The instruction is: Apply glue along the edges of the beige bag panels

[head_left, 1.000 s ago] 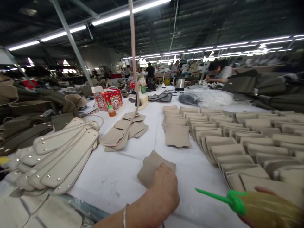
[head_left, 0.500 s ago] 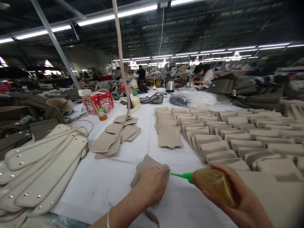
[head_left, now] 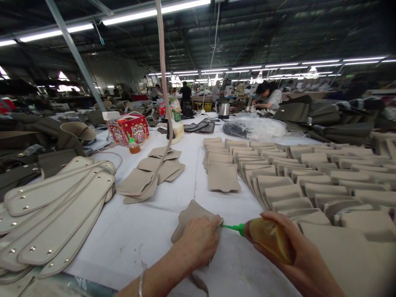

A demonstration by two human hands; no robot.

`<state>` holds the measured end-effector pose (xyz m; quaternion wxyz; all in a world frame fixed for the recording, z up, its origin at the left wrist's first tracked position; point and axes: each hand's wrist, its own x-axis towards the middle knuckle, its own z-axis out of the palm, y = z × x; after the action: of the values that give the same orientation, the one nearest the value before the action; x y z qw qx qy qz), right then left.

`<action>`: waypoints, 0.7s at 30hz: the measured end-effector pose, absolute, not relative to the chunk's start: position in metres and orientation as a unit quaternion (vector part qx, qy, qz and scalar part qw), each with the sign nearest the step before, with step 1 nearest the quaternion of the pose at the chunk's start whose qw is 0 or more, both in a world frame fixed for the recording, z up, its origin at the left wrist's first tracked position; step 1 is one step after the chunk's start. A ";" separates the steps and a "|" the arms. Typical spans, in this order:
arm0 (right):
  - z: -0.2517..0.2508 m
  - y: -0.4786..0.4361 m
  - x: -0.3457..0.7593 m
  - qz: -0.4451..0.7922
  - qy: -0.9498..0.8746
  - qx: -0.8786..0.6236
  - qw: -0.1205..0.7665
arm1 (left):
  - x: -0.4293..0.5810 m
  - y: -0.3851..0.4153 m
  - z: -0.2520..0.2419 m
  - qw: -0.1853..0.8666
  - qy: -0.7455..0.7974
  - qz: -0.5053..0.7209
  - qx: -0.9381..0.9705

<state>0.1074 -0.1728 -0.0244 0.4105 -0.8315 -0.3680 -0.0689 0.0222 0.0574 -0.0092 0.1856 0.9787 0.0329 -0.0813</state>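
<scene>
My left hand [head_left: 201,239] is closed on a beige leather piece [head_left: 190,214] on the white table, its fingers gathered at the piece's right edge. In my right hand [head_left: 293,247] lies a squeeze bottle [head_left: 269,238] of amber liquid, held on its side with the fingers wrapped round it. The bottle's thin green nozzle [head_left: 232,227] points left, and its tip is at the right edge of the leather piece, close to my left fingertips. A narrow strip [head_left: 199,284] hangs below my left hand; whether it belongs to the same piece I cannot tell.
Rows of folded beige pieces [head_left: 278,181] cover the right side. Loose beige pieces [head_left: 161,167] lie ahead on the left, under a hanging hose [head_left: 163,62]. Long pale straps with studs [head_left: 68,218] fan out at left. A second bottle [head_left: 134,146] stands by a red box [head_left: 130,128].
My right hand has brought the bottle leftwards, so its nozzle tip now reaches the leather piece's edge. My left hand keeps its hold. The camera view has shifted slightly.
</scene>
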 end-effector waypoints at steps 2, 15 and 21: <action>-0.025 -0.174 0.109 -0.062 -0.359 -0.832 0.418 | 0.022 0.057 -0.010 0.180 0.035 -0.081 0.980; -0.030 -0.175 0.117 -0.043 -0.315 -0.838 0.443 | 0.018 0.054 -0.006 0.181 0.043 -0.085 0.979; -0.032 -0.178 0.116 -0.033 -0.333 -0.834 0.440 | 0.013 0.053 -0.005 0.188 0.039 -0.090 0.977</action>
<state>0.1155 -0.1782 -0.0317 0.4396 -0.8335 -0.3330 -0.0327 0.0134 0.0532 -0.0049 0.1881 0.9772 0.0392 -0.0903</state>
